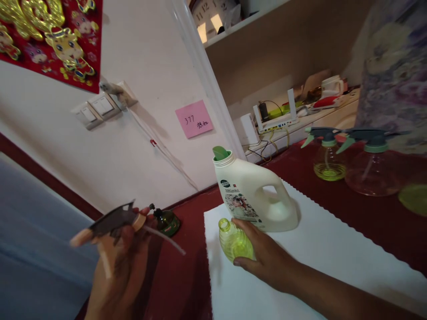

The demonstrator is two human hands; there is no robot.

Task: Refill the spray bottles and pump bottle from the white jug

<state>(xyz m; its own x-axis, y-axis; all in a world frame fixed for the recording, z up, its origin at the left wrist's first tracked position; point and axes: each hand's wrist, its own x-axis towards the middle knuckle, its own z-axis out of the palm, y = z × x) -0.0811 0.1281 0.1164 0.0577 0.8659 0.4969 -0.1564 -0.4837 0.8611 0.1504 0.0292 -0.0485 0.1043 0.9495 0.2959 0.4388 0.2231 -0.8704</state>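
Raised at the lower left, my left hand [128, 249] grips a spray nozzle [115, 218] with a dark top, an orange collar and a thin clear dip tube pointing right. My right hand [262, 253] is wrapped around a small ribbed yellow-green bottle [235, 242], tilted left, its neck uncovered. Some liquid seems to sit low in it. Just behind the bottle stands a large cream detergent jug [256, 191] with a handle and a green spout in its uncapped mouth. Both the jug and the small bottle are over a white sheet [327, 249].
A dark green pump bottle [167, 222] stands near the wall on the red tabletop [187, 275]. At right are spray bottles, one with yellow liquid [329, 164] and one pinkish [372, 178]. A white router [276, 124] with cables sits behind.
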